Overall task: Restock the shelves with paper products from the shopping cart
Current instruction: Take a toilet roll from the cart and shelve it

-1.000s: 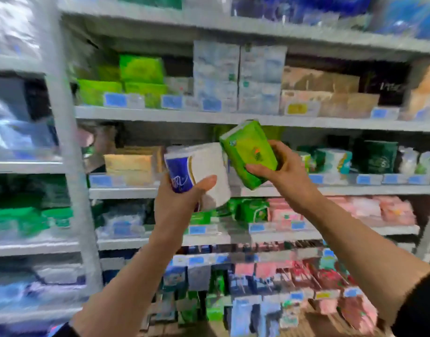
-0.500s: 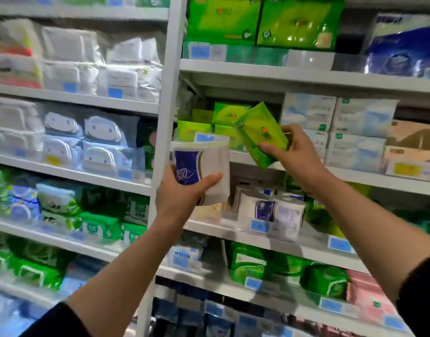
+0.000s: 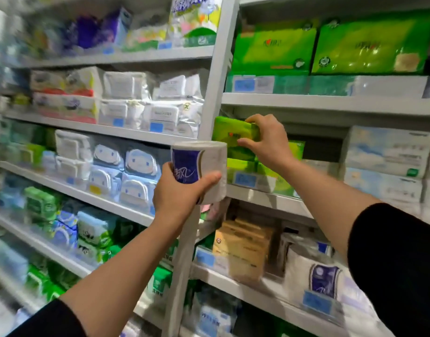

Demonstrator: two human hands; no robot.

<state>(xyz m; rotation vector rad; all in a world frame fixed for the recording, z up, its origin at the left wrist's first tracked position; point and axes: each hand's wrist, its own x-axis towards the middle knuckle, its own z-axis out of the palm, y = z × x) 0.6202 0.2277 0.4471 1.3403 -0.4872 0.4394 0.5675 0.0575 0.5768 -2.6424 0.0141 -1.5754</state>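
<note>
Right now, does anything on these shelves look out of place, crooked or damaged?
Nothing stands out. The right hand grips a green tissue pack among matching green packs, and the left hand holds a toilet paper roll upright. Blur hides the shelves at far left.

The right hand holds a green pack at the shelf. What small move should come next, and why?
Probably push the green pack a little deeper and let go. The right hand already holds it on top of the other green packs, under the shelf above. The left hand holds a paper roll that waits its turn.
</note>
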